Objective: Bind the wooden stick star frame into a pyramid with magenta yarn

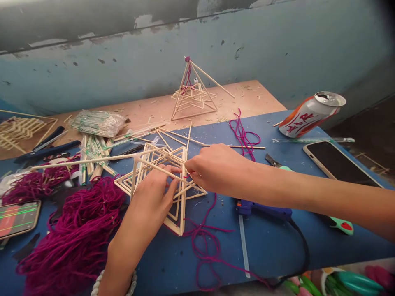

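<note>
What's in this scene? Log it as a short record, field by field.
left hand: fingers among sticks of wooden frame
right hand: fingertips at same frame, exact grip hidden
yarn: large magenta pile left of frame
finished-looking shape: stick pyramid behind, magenta yarn at apex
drink: opened can, far right
phones: lit one left, dark one right

Lighting: moderate, soft, diffuse; source lies out of view; shadows are faint. Glare: slight, on silver-topped, red-and-white metal drink can [300,117]. Distortion: pale blue painted wall [277,49] curves at right. Upper right corner: dark. Loose magenta yarn heap [77,230]: blurs softly.
</note>
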Motion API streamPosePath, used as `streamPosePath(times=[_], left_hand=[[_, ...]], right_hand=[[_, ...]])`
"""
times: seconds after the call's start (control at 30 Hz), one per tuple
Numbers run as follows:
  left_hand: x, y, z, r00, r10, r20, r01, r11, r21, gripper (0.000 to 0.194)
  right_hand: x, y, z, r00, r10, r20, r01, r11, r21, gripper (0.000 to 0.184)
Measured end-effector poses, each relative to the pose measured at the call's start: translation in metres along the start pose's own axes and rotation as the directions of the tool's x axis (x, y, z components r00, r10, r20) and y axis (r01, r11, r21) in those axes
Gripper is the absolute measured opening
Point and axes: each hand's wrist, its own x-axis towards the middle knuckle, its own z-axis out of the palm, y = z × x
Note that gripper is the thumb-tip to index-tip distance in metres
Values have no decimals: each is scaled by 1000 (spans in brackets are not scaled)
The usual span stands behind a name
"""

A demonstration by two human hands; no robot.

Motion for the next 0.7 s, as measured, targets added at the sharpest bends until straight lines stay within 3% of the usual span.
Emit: streamPosePath(times=[0.33, 0.5, 0.7], left_hand=[[3, -4, 1, 1000, 13, -2, -13, 1000, -23, 21], [5, -5, 1, 1000, 17, -15, -18, 998, -55, 19], [3, -2, 3, 996, -1, -85, 4, 999, 44, 20]], right_hand=[[-1, -1, -1, 999, 40, -25, -39, 999, 18, 18], [0, -6, 1, 999, 30, 17, -30, 999, 36, 20], [2, -4, 8, 999, 32, -4, -32, 999, 37, 23]])
